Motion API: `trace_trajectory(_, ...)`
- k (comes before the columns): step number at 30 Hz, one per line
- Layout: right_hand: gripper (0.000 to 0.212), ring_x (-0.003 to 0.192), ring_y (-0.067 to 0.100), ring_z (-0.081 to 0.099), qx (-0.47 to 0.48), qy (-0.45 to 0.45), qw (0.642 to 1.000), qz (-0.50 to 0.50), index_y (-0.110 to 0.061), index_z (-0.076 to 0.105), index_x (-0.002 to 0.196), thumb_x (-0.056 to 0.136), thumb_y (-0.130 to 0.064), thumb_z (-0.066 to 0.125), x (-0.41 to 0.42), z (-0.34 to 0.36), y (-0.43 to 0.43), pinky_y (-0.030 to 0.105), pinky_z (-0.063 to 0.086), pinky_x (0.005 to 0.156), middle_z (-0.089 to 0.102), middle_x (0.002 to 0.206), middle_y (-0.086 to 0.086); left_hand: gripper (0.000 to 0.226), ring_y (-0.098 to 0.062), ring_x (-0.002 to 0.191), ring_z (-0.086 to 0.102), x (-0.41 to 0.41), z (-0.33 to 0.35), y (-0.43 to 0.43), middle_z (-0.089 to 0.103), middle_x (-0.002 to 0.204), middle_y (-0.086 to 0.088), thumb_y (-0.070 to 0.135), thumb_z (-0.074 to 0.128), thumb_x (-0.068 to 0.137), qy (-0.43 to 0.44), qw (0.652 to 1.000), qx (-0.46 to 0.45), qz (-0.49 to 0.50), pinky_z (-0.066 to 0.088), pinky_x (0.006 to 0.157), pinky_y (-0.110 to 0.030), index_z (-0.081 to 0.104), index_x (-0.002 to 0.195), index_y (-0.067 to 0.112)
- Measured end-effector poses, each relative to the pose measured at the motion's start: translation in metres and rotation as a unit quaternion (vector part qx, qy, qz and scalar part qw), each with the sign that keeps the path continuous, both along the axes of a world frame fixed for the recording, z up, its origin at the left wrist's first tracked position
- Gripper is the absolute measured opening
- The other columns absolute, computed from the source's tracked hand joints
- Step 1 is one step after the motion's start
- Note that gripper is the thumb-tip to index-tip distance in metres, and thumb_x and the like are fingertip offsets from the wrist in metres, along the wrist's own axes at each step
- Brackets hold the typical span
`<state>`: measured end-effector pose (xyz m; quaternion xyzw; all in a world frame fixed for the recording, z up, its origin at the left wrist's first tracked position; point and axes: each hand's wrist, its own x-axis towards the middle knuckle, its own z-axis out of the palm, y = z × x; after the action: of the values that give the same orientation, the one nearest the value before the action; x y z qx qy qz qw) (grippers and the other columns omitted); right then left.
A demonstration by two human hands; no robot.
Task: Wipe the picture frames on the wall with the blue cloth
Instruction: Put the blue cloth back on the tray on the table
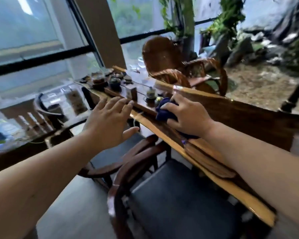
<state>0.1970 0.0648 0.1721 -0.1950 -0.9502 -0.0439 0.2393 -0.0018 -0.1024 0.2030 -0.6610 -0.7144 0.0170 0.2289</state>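
A crumpled dark blue cloth (164, 110) lies bunched on the near edge of a long wooden table (240, 114). My right hand (186, 114) is closed around the cloth, fingers curled over it. My left hand (107, 121) hovers to the left of it, in front of the table edge, palm down with fingers spread and nothing in it. No picture frames or wall with frames appear in this view.
Tea ware (110, 80) and a small cup (151, 94) crowd the far end of the table. A dark-seated wooden chair (171, 195) stands under the table below my arms. A carved wooden chair (171, 66) sits beyond the table. Large windows (33, 40) are at left, rocks and plants (248, 40) at right.
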Motion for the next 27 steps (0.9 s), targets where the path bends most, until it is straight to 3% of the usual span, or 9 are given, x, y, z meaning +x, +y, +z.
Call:
trace_trajectory(4, 0.040, 0.081, 0.028, 0.059, -0.038, -0.051, 0.996, -0.058, -0.021, 0.059, 0.115, 0.079, -0.039, 0.059, 0.069, -0.063, 0.043, 0.035, 0.050, 0.054, 0.052, 0.107, 0.009, 0.084, -0.030, 0.141, 0.032, 0.035, -0.056, 0.051, 0.042, 0.150, -0.011, 0.070, 0.028, 0.084, -0.053, 0.997, -0.042, -0.034, 0.025, 0.115, -0.053, 0.035, 0.145, 0.012)
trace_trajectory(9, 0.037, 0.084, 0.026, 0.059, -0.088, -0.104, 0.982, -0.129, -0.022, 0.060, 0.114, 0.081, -0.037, 0.062, 0.127, -0.145, 0.081, 0.032, 0.047, 0.050, 0.052, 0.106, 0.007, 0.082, -0.025, 0.147, 0.018, 0.066, -0.127, 0.098, 0.030, 0.157, -0.006, 0.069, 0.030, 0.086, -0.100, 0.989, -0.101, -0.044, 0.014, 0.120, -0.049, 0.024, 0.149, 0.017)
trace_trajectory(19, 0.040, 0.095, 0.028, 0.055, -0.128, -0.173, 0.960, -0.178, -0.021, 0.052, 0.121, 0.084, -0.034, 0.056, 0.123, -0.268, 0.142, 0.040, 0.054, 0.064, 0.050, 0.112, 0.010, 0.082, -0.026, 0.146, 0.020, 0.076, -0.242, 0.139, 0.031, 0.157, -0.007, 0.068, 0.034, 0.087, -0.126, 0.976, -0.172, -0.037, 0.012, 0.119, -0.047, 0.024, 0.150, 0.017)
trace_trajectory(21, 0.045, 0.099, 0.030, 0.054, -0.144, -0.165, 0.958, -0.184, -0.019, 0.049, 0.126, 0.083, -0.033, 0.056, 0.115, -0.285, 0.151, 0.042, 0.052, 0.070, 0.051, 0.115, 0.012, 0.082, -0.027, 0.146, 0.021, 0.073, -0.257, 0.139, 0.032, 0.156, -0.008, 0.068, 0.035, 0.086, -0.135, 0.973, -0.182, -0.033, 0.013, 0.119, -0.047, 0.025, 0.150, 0.016)
trace_trajectory(24, 0.061, 0.117, 0.032, 0.047, -0.178, -0.177, 0.948, -0.197, -0.016, 0.032, 0.140, 0.088, -0.042, 0.049, 0.108, -0.308, 0.155, 0.047, 0.043, 0.092, 0.048, 0.133, 0.012, 0.082, -0.027, 0.146, 0.019, 0.070, -0.272, 0.137, 0.030, 0.157, -0.008, 0.068, 0.034, 0.086, -0.139, 0.969, -0.204, -0.028, 0.012, 0.120, -0.047, 0.023, 0.150, 0.017)
trace_trajectory(27, 0.076, 0.139, 0.026, 0.024, -0.216, -0.234, 0.921, -0.225, -0.018, 0.008, 0.149, 0.090, -0.060, 0.030, 0.108, -0.324, 0.154, 0.049, 0.022, 0.111, 0.024, 0.154, 0.009, 0.084, -0.026, 0.147, 0.015, 0.065, -0.276, 0.139, 0.024, 0.159, -0.007, 0.070, 0.029, 0.086, -0.140, 0.965, -0.220, -0.016, 0.010, 0.121, -0.046, 0.018, 0.151, 0.018)
